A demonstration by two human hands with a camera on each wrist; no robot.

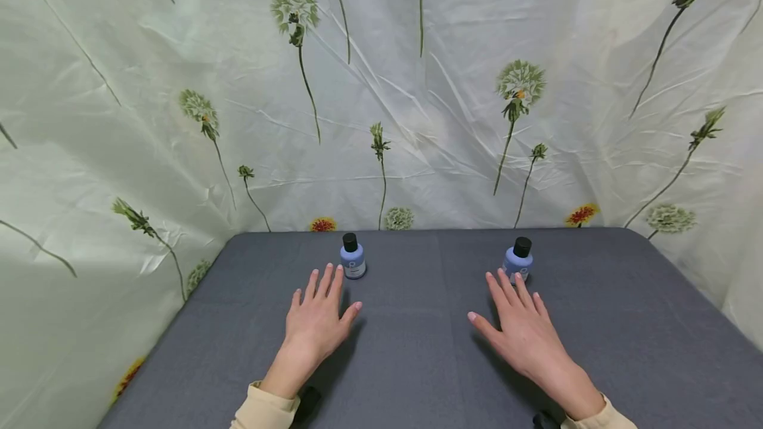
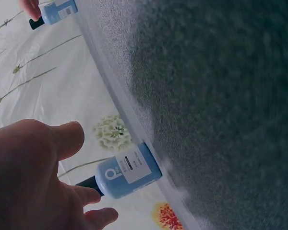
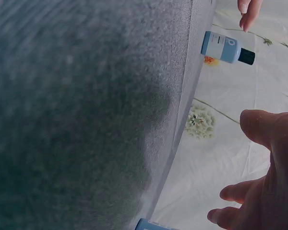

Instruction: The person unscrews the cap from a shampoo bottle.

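Observation:
Two small blue bottles with black caps stand upright near the far edge of the grey table (image 1: 417, 356). The left bottle (image 1: 352, 259) is just beyond my left hand (image 1: 344, 291), whose fingers are straight and spread and hold nothing. My right hand (image 1: 481, 296) is equally flat, its fingertips close in front of the right bottle (image 1: 518, 259). The left wrist view shows the left bottle (image 2: 127, 171) a short gap from the left hand (image 2: 81, 167). In the right wrist view the right hand (image 3: 245, 158) is spread, and the right bottle (image 3: 151, 224) barely shows at the bottom edge.
A pale curtain (image 1: 417, 118) printed with dandelions and red flowers surrounds the table on the back and both sides. The table's far edge runs just behind the bottles. Cream sleeves (image 1: 265, 409) cover both wrists.

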